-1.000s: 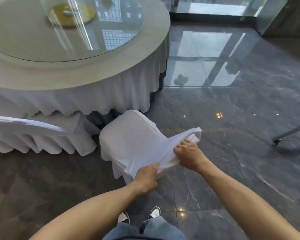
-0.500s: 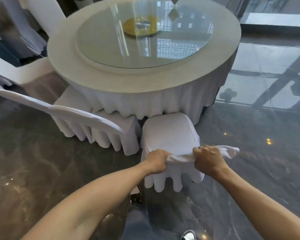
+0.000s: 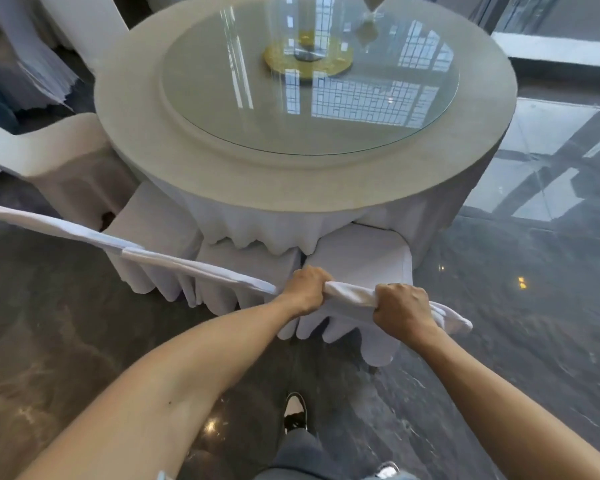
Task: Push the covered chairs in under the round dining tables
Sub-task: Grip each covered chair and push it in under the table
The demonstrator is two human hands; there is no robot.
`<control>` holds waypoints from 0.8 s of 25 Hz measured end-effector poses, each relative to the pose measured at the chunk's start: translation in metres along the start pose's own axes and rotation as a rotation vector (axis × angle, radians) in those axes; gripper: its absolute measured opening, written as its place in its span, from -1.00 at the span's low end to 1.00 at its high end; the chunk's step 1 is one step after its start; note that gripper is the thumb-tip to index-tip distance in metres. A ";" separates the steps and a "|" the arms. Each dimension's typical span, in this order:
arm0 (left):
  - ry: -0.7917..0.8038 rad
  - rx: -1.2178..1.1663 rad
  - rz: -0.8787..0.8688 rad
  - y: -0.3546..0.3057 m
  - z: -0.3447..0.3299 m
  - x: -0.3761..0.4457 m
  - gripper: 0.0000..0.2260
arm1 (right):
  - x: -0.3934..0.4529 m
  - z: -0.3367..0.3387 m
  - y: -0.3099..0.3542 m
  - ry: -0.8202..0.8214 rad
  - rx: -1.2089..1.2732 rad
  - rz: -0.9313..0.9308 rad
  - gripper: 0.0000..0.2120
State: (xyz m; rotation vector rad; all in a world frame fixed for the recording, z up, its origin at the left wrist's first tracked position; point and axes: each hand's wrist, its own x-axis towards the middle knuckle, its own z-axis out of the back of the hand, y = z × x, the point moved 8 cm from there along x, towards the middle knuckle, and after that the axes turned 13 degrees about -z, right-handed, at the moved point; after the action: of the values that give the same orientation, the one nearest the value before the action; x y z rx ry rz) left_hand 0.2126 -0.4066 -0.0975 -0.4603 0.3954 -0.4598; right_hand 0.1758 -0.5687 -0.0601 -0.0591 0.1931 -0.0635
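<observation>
Both hands (image 3: 355, 301) grip the chair's (image 3: 361, 258) top edge

The front of the chair seat (image 3: 357, 251) goes under the tablecloth (image 3: 257, 230), so that part is hidden. The left hand (image 3: 305, 289) and right hand (image 3: 400, 306) cover parts of the chair's top edge. The next chair's back (image 3: 84, 233) runs off the left side. One shoe (image 3: 388, 471) is cut off at the bottom.
</observation>
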 end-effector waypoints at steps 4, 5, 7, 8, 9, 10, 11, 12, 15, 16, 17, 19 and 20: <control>0.022 0.080 -0.034 0.014 -0.002 0.009 -0.74 | 0.011 -0.019 0.010 0.086 0.023 -0.050 -0.84; 0.024 0.098 -0.034 0.012 -0.009 0.009 -0.74 | 0.011 -0.025 0.004 0.097 0.020 -0.062 -0.82; 0.013 0.092 -0.038 0.006 -0.023 0.009 -0.76 | 0.008 -0.036 -0.008 0.110 0.022 -0.086 -0.80; -0.001 0.086 -0.039 0.003 -0.027 0.007 -0.77 | 0.007 -0.038 -0.011 0.113 0.030 -0.091 -0.79; -0.013 0.077 -0.042 0.002 -0.029 0.007 -0.76 | 0.007 -0.040 -0.013 0.116 0.046 -0.084 -0.80; -0.021 0.065 -0.046 0.003 -0.031 0.006 -0.75 | 0.006 -0.040 -0.012 0.117 0.072 -0.067 -0.80; -0.028 0.061 -0.052 0.005 -0.030 0.006 -0.73 | 0.006 -0.039 -0.012 0.114 0.106 -0.045 -0.77; -0.024 0.061 -0.056 0.006 -0.031 0.007 -0.72 | 0.004 -0.037 -0.014 0.096 0.142 -0.020 -0.73; 0.017 0.083 -0.063 0.006 -0.031 0.008 -0.73 | -0.002 -0.035 -0.031 0.052 0.244 -0.037 -0.71; 0.026 0.096 -0.068 0.005 -0.029 0.009 -0.72 | -0.002 -0.035 -0.036 0.086 0.260 -0.094 -0.76; 0.027 0.099 -0.067 0.006 -0.028 0.011 -0.72 | -0.001 -0.036 -0.037 0.128 0.250 -0.135 -0.79; 0.029 0.081 -0.053 0.011 -0.026 0.012 -0.70 | 0.002 -0.037 -0.030 0.151 0.213 -0.153 -0.81; 0.030 0.082 -0.046 0.013 -0.025 0.011 -0.69 | 0.003 -0.037 -0.027 0.148 0.213 -0.159 -0.80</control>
State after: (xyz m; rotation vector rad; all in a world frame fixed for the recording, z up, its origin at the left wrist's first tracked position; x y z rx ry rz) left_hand 0.2148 -0.4101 -0.1277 -0.3844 0.3938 -0.5256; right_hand 0.1703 -0.5977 -0.0955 0.1429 0.3286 -0.2465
